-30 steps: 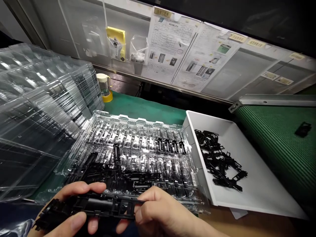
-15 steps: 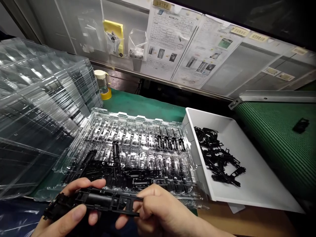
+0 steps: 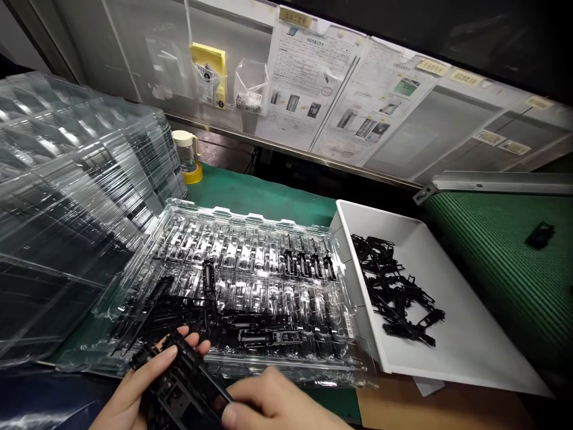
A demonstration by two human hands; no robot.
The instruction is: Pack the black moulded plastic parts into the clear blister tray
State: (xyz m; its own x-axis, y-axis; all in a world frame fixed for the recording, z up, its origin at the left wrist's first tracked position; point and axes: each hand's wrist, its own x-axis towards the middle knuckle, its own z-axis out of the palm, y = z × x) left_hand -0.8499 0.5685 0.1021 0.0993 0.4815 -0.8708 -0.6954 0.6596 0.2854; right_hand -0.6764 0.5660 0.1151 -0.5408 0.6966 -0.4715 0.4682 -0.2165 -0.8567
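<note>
So down around 7 o'clock in view, the left hand (image 3: 134, 391) has its fingers wrapped around some black plastic frame parts (image 3: 190, 388) (can't tell how many), and the right hand's (image 3: 273, 400) thumb and index finger are pinched at their 4 o'clock end. Just past them there's a clear blister tray (image 3: 219, 246) with four similar pieces (image 3: 302, 266) seated at its 2 o'clock, plus a white bin (image 3: 470, 343) over at 4 o'clock in view.

Held black part (image 3: 202, 371), nearly level before, now slanting steeply down rightward at lower left of frame, right-hand fingers (image 3: 256, 388) lower
</note>
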